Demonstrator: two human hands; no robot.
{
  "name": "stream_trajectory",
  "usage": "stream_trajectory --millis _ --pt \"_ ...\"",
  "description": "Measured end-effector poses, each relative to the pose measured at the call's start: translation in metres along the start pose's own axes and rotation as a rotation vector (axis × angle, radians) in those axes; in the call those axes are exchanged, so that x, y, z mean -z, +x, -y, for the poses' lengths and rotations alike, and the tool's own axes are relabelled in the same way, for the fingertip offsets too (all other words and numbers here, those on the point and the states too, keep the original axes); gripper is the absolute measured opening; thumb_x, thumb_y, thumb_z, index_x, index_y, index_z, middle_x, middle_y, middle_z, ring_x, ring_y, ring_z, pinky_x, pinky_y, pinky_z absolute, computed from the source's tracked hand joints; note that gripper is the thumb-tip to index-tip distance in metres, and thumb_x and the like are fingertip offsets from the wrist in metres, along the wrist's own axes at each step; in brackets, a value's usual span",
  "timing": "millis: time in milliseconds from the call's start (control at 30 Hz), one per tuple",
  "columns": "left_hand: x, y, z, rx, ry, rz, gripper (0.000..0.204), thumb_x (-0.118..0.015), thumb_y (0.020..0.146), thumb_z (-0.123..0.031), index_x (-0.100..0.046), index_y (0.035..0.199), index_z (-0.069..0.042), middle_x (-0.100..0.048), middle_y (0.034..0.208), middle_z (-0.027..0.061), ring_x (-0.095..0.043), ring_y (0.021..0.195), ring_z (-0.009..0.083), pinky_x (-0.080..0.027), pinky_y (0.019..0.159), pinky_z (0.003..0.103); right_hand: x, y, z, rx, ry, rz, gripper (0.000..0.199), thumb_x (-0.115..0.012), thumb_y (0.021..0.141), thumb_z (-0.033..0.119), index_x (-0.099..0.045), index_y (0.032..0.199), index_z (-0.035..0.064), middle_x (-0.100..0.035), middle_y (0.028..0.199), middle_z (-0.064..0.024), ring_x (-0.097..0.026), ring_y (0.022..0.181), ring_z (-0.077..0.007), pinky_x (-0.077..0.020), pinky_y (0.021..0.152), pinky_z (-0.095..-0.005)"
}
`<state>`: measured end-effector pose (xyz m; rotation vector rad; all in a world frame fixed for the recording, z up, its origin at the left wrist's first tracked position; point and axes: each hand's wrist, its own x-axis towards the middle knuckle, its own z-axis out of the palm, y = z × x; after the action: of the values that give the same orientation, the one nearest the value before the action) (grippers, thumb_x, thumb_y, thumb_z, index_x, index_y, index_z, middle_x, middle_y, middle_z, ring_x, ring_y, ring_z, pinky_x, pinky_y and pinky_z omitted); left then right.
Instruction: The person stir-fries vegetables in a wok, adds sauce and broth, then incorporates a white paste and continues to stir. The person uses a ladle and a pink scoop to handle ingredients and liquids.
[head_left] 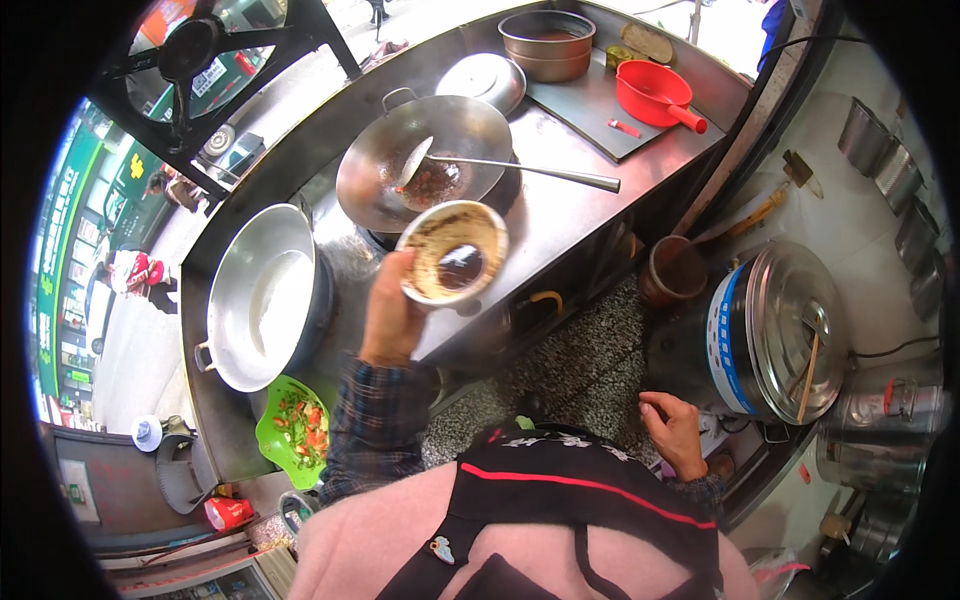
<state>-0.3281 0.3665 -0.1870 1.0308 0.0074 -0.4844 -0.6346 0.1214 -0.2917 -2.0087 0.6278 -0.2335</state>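
Note:
My left hand (387, 318) grips a white bowl (425, 282) by its side and holds it tilted, just in front of the wok. The bowl has a dark brown sauce (462, 266) at its bottom and brown smears up its inner wall. Behind it, a wok (375, 150) sits on the steel cooktop with reddish-brown food in it. A long-handled ladle (540, 170) rests across the wok, its bowl end inside and its handle over the right rim. Low on the right, my right hand (675, 430) hangs with loosely bent fingers and holds nothing.
A wide pale pan (262, 300) stands left of the wok, with a green bowl of chopped vegetables (268, 432) near it. Behind are a lid (480, 82), a pot (547, 68) and a red dipper (650, 90). To the right stands a lidded steel pot (790, 330) with chopsticks on top.

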Motion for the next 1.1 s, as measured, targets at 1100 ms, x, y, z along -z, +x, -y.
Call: stream_trajectory --millis 1100 --pt "0.013 0.227 -0.125 -1.006 1.768 -0.392 0.055 -0.050 0.085 -0.013 -0.036 0.136 -0.001 -0.055 0.107 0.0286 -0.059 0.094 0.0447 -0.050 0.083 0.050 -0.008 0.034 -0.005 -0.092 0.075 -0.143 0.016 -0.065 0.085 0.008 -0.069 0.097 -0.0016 -0.069 0.076 -0.0114 -0.065 0.065 -0.0136 -0.0485 0.059 -0.0280"
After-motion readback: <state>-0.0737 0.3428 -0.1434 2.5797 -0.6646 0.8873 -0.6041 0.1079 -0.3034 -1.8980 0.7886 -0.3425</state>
